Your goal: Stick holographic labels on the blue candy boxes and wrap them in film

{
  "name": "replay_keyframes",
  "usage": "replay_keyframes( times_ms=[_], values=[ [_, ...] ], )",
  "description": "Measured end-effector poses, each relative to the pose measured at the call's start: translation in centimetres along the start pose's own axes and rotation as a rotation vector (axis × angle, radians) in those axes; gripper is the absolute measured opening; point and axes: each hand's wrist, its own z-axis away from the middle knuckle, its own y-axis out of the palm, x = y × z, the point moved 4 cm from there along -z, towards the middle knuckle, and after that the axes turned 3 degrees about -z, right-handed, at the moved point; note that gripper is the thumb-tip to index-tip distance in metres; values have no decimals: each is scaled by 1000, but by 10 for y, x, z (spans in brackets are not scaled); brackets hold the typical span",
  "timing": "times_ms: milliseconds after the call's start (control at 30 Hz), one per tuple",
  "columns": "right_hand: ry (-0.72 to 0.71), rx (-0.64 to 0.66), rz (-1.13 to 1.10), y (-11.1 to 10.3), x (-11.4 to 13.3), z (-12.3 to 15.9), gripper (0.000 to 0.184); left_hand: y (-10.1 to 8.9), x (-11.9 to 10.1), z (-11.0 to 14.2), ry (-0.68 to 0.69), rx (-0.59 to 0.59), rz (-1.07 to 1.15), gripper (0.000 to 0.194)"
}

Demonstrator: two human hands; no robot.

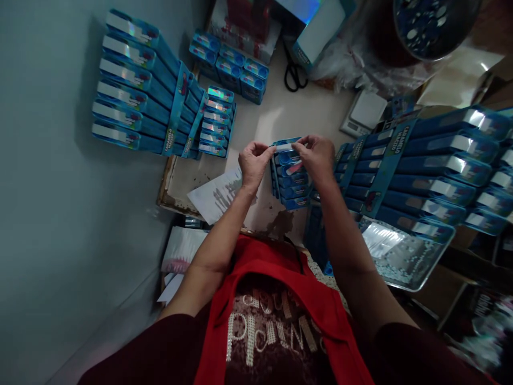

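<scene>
A short stack of small blue boxes [292, 179] stands on the pale worktable [276, 117] in front of me. My left hand [254, 163] and my right hand [316, 155] both pinch the top box [285, 145] of that stack at its two ends, fingers closed on it. The top box shows a pale strip along its upper edge. Both forearms reach forward over my red apron.
Banded bundles of long blue boxes [144, 85] sit at the left, more bundles [425, 171] at the right. Small blue boxes [230, 64] lie at the back, black scissors [294, 75] and a white scale [363, 112] behind. A paper sheet [214, 195] and a metal tray [404, 256] lie near.
</scene>
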Motion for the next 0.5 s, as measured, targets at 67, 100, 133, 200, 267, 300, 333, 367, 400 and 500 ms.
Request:
replay_keyframes(
  times_ms=[67, 100, 133, 200, 267, 300, 333, 367, 400, 500],
  values=[
    [9, -5, -2, 4, 0, -5, 20, 1, 0, -4, 6, -12, -41, 24],
    [14, -2, -13, 6, -1, -6, 18, 1, 0, -5, 5, -14, -58, 24],
    [15, 1, -26, 8, -2, -8, 17, 0, 1, -5, 3, -16, -69, 23],
    [8, 2, -48, 11, -3, -9, 14, -1, 3, -5, -5, -22, -79, 24],
    [3, 3, -62, 13, -5, -10, 12, -1, 5, -4, -17, -30, -72, 26],
    [6, 4, -63, 14, -5, -11, 11, 0, 7, -3, -27, -32, -63, 28],
    [14, 5, -62, 15, -6, -12, 10, 1, 8, -3, -40, -32, -48, 30],
    [24, -1, -59, 16, -8, -14, 10, 3, 10, -3, -59, -26, -27, 32],
    [38, -14, -57, 15, -10, -16, 13, 5, 13, -3, -86, -17, 0, 34],
    [111, -19, -59, 14, -21, -27, 28, 12, 27, -7, -215, 18, 104, 37]
  ],
)
